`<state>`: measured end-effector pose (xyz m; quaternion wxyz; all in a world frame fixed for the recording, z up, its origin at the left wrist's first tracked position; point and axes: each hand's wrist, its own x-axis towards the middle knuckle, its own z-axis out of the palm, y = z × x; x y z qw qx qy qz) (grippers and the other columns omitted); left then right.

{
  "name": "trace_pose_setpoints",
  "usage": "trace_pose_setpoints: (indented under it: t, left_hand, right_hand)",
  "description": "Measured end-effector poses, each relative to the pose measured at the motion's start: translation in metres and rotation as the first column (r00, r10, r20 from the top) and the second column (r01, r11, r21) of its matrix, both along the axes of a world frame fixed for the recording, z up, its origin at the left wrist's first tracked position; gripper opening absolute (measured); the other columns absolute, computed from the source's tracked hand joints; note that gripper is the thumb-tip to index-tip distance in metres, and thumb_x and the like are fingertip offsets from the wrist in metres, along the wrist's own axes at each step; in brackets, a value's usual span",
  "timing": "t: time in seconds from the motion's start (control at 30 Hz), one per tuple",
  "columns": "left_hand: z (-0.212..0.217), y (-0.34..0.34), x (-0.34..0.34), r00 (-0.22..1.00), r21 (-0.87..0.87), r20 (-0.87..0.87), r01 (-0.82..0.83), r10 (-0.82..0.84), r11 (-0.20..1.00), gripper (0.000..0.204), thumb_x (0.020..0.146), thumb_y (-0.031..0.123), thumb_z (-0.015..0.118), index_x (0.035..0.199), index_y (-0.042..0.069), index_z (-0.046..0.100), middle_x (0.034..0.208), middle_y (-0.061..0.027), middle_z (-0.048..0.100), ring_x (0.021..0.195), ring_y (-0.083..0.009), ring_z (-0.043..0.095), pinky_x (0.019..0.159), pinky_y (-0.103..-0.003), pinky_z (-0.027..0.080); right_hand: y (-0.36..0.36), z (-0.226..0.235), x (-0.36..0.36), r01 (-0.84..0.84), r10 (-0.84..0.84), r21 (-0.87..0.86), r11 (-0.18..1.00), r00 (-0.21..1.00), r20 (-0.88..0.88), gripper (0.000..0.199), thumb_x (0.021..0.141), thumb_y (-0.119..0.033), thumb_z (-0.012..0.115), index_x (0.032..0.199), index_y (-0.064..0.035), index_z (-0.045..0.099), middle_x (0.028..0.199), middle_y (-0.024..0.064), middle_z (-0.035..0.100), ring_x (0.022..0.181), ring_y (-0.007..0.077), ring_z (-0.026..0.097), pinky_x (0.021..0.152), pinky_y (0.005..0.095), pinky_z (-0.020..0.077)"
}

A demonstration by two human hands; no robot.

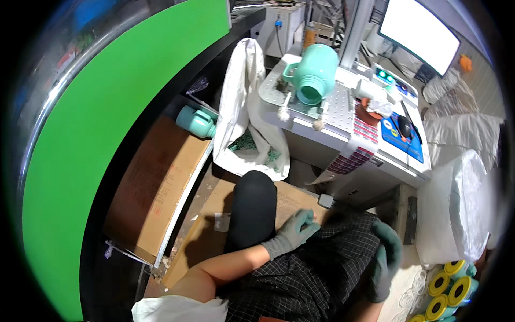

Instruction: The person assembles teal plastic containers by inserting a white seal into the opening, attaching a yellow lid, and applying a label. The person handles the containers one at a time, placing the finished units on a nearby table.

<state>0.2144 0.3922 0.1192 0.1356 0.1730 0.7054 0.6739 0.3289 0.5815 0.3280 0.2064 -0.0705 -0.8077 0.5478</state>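
Both my hands wear grey gloves with green-coated fingers, and neither holds anything. My left hand (294, 234) rests on my lap, its fingers loosely stretched over the checked dark cloth. Along the outer side of my right thigh lies my right hand (387, 260), thumb apart from the fingers. In front of me a mint-green plastic jug body (317, 63) with a side handle lies on a white perforated machine platform (339, 107), its threaded mouth toward me. Another mint-green jug body (197, 122) lies at the far end of a cardboard-lined tray (161, 188) on the left.
A white woven sack (241, 80) with green scraps inside stands between tray and machine. A bright green panel (123, 80) curves along the left. Beside the platform are a monitor (421, 32), a mouse (405, 127) and a reddish-brown pot (368, 111). Several yellow-rimmed green containers (449, 287) lie lower right.
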Motion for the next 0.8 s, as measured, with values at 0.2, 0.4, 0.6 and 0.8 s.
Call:
trace_pose_setpoints:
  t: [0.2,0.4,0.6,0.8]
  left_hand:
    - [0.07,-0.121,-0.127,0.704,-0.049,-0.625,-0.467,0.337,0.883,0.037,0.092,0.014,0.073,0.123,0.0,0.058,0.111,-0.0171,0.064,0.1,-0.0338,0.065,0.09,-0.039,0.052]
    - [-0.092,-0.265,-0.306,0.702,-0.542,-0.41,-0.701,0.582,0.464,0.062,0.092,0.04,0.067,0.14,0.003,0.053,0.136,-0.027,0.058,0.127,-0.0464,0.053,0.109,-0.051,0.042]
    - [-0.162,-0.31,-0.436,0.613,-0.684,-0.126,-0.623,0.78,0.379,0.08,0.085,0.053,0.071,0.153,0.018,0.046,0.148,-0.0289,0.049,0.136,-0.0517,0.044,0.114,-0.056,0.038]
    - [-0.184,-0.338,-0.529,0.729,-0.778,-0.157,-0.507,0.666,0.371,0.075,0.087,0.045,0.073,0.154,0.024,0.049,0.145,-0.02,0.056,0.13,-0.0339,0.056,0.111,-0.052,0.04]
  right_hand:
    - [0.056,-0.117,-0.019,0.161,-0.283,0.753,0.638,0.959,0.034,0.063,0.092,-0.029,0.071,0.143,0.0038,0.053,0.147,0.0216,0.055,0.136,0.0406,0.05,0.116,0.05,0.0375]
    - [0.058,-0.138,-0.028,0.017,-0.333,0.904,0.427,0.933,0.139,0.062,0.093,-0.036,0.066,0.141,0.0026,0.055,0.144,0.0226,0.056,0.137,0.0447,0.047,0.115,0.0552,0.0368]
    - [0.044,-0.109,-0.056,0.058,-0.302,0.936,0.347,0.952,0.053,0.041,0.096,-0.026,0.071,0.129,-0.002,0.065,0.128,0.0194,0.067,0.119,0.0385,0.062,0.105,0.0495,0.0488]
    - [0.055,-0.116,-0.045,-0.008,-0.391,0.939,0.344,0.908,0.15,0.048,0.096,-0.026,0.071,0.136,-0.0012,0.061,0.136,0.0211,0.062,0.128,0.0413,0.055,0.111,0.053,0.0425]
